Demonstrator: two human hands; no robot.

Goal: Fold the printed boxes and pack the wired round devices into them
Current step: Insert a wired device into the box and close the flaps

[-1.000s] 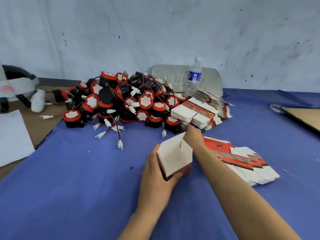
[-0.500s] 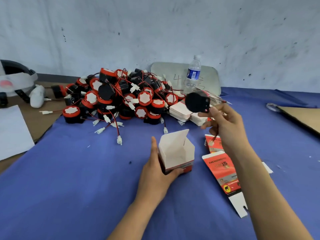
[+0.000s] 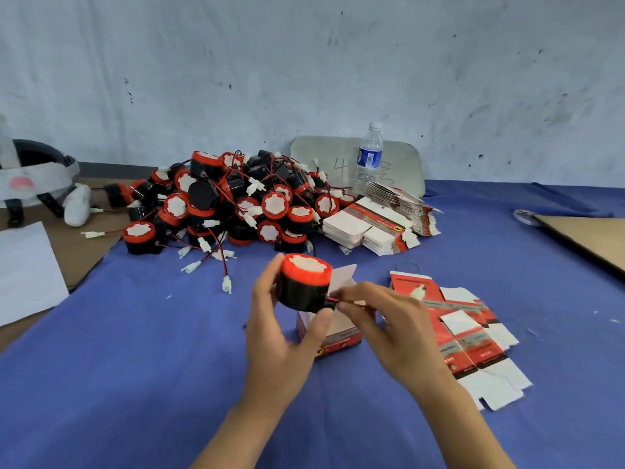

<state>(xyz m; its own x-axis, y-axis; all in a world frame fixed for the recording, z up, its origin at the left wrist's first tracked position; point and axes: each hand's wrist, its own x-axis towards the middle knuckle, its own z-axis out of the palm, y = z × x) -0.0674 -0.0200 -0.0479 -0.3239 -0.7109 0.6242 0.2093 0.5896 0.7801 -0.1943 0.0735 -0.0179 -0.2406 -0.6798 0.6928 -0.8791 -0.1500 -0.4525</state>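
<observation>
Head view: left hand grips the round device above the open box; right hand pinches its wire, which could snag the flap.

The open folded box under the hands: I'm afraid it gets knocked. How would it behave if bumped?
The open folded box looks like thin card, so probably light and easily shoved across the blue cloth. Its raised flap likely bends at a touch.
</observation>
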